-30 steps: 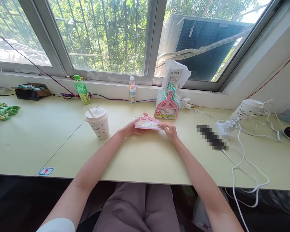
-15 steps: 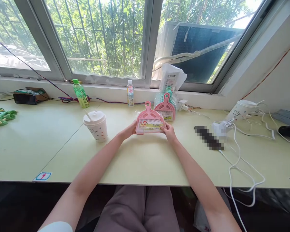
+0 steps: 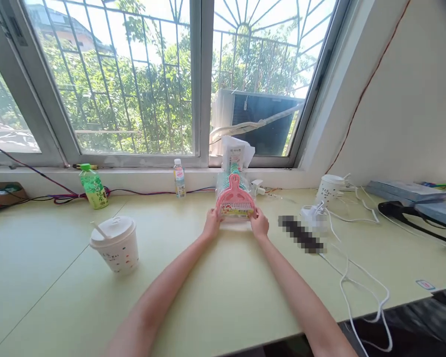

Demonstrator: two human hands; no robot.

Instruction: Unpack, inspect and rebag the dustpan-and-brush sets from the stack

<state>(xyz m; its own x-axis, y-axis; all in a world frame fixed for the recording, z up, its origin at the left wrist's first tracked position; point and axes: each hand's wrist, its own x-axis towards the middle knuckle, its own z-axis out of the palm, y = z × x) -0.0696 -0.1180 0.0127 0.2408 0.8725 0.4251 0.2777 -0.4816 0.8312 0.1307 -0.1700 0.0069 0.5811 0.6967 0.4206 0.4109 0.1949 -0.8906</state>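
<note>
A pink dustpan and brush set (image 3: 235, 198) in clear wrapping stands upright, handle up, with a printed label and white bristles across its lower part. My left hand (image 3: 211, 224) grips its lower left edge, and my right hand (image 3: 259, 223) grips the lower right edge. It is up against the front of a row of similar wrapped sets, whose green handles (image 3: 234, 168) show behind it. The pink set that stood at the front of that row is now covered by the held one. Thumbs and fingertips are partly hidden at the edges.
A lidded paper cup (image 3: 118, 248) stands at left, a green bottle (image 3: 93, 187) and a small clear bottle (image 3: 179, 179) by the sill. White cables (image 3: 347, 267), a blurred-out dark object (image 3: 301, 234) and another cup (image 3: 329, 191) lie or stand at right. A white packet (image 3: 236, 151) is behind the row.
Both hands have carried the pink dustpan set forward and slightly right, from in front of the row to against it. The view has tilted up and turned right.
</note>
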